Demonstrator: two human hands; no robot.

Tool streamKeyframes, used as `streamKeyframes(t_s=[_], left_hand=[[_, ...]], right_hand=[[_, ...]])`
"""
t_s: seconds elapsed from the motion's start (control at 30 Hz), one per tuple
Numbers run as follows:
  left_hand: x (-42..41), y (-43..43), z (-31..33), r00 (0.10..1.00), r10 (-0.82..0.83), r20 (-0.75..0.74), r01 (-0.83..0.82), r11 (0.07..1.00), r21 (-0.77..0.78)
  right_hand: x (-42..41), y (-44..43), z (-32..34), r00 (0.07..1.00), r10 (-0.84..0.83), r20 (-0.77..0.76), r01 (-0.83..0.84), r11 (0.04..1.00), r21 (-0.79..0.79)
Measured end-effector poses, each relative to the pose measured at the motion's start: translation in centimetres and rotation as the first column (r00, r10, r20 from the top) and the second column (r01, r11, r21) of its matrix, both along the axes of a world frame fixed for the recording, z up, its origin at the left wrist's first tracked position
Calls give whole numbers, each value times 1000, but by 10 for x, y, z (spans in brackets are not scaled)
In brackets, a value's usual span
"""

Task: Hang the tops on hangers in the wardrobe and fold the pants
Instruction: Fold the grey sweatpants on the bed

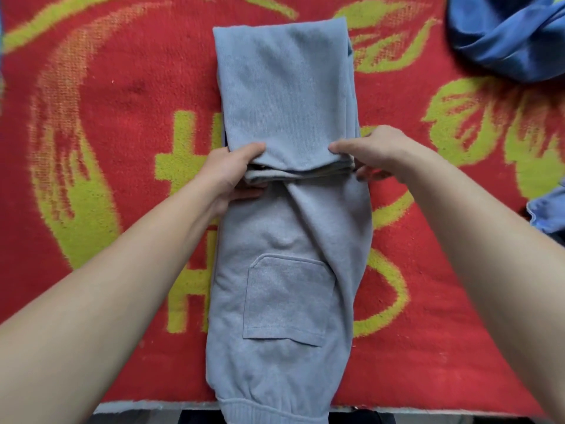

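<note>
Grey sweatpants (284, 289) lie lengthwise down the middle of a red and yellow blanket (116, 96), waistband at the near edge, back pocket facing up. Their legs are folded back toward me, so the cuff ends sit over the middle of the pants. My left hand (232, 172) pinches the left corner of those cuff ends, thumb on top and fingers underneath. My right hand (367, 153) pinches the right corner the same way. Both hands hold the edge slightly raised off the layer below.
A crumpled blue garment (507, 41) lies at the far right corner of the blanket. Another piece of blue cloth (547, 212) shows at the right edge. The blanket's near edge runs just below the pants' waistband.
</note>
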State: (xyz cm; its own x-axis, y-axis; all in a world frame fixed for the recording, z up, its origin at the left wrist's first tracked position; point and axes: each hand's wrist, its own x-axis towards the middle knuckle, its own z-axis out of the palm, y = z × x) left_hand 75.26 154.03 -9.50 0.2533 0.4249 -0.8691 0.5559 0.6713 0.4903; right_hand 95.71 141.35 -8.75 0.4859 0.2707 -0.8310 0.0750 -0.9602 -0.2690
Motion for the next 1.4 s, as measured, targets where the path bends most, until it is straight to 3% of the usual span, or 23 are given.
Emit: streamKeyframes(t_s=[0.07, 0.13, 0.2, 0.23, 0.33, 0.37, 0.4, 0.47, 0.5, 0.53, 0.57, 0.63, 0.7, 0.8, 1.0, 1.13, 1.2, 1.27, 1.4], left_hand=[[5, 3, 11, 988, 122, 93, -113, 989, -96], [10, 10, 22, 970, 195, 143, -173, 973, -152], [21, 27, 37, 958, 230, 172, -200, 964, -176], [31, 41, 45, 949, 255, 188, -221, 958, -183], [66, 91, 75, 888, 354, 293, -310, 932, -186], [77, 105, 87, 847, 393, 358, -350, 919, -183], [87, 115, 95, 788, 457, 413, -416, 889, -190], [97, 127, 101, 708, 524, 474, -511, 843, -168], [98, 130, 101, 714, 491, 499, -503, 856, -123], [100, 132, 102, 748, 428, 507, -460, 885, -68], [101, 132, 100, 789, 343, 509, -388, 922, -20], [92, 122, 85, 875, 156, 457, -200, 979, 48], [70, 97, 56, 958, 16, 288, -35, 998, 60], [35, 55, 16, 994, -110, -2, 110, 992, 65], [24, 50, -10, 999, -28, 28, 23, 989, 146], [19, 42, -18, 984, -128, -122, 159, 946, 284], [20, 46, -18, 963, -139, -232, 230, 873, 430], [24, 56, -17, 959, -103, -263, 225, 843, 489], [36, 74, -11, 996, -82, -42, 91, 948, 304]], right_hand=[[2, 5, 7, 947, -213, -240, 246, 962, 115], [7, 9, 15, 777, -396, -490, 512, 850, 125], [17, 21, 28, 652, -448, -612, 628, 772, 105], [24, 31, 36, 632, -440, -637, 641, 759, 112], [48, 71, 66, 705, -350, -616, 602, 755, 260], [53, 86, 78, 716, -341, -609, 623, 706, 337], [57, 100, 88, 671, -356, -651, 701, 591, 400], [66, 115, 99, 421, -475, -773, 907, 218, 360], [72, 115, 100, 397, -509, -763, 913, 137, 384], [73, 114, 95, 463, -462, -756, 879, 133, 458], [70, 113, 91, 573, -424, -702, 816, 215, 536], [63, 102, 78, 744, -363, -562, 665, 484, 568], [49, 77, 53, 798, -371, -476, 585, 669, 460], [22, 39, 12, 857, -394, -332, 486, 833, 265], [19, 17, -17, 863, -411, -294, 493, 811, 314], [17, 7, -15, 994, -103, -28, 107, 974, 200], [25, 17, -10, 997, -33, 72, 19, 982, 186], [35, 27, -5, 986, -70, 152, 30, 967, 252], [51, 41, -9, 986, -133, -100, 160, 919, 361]])
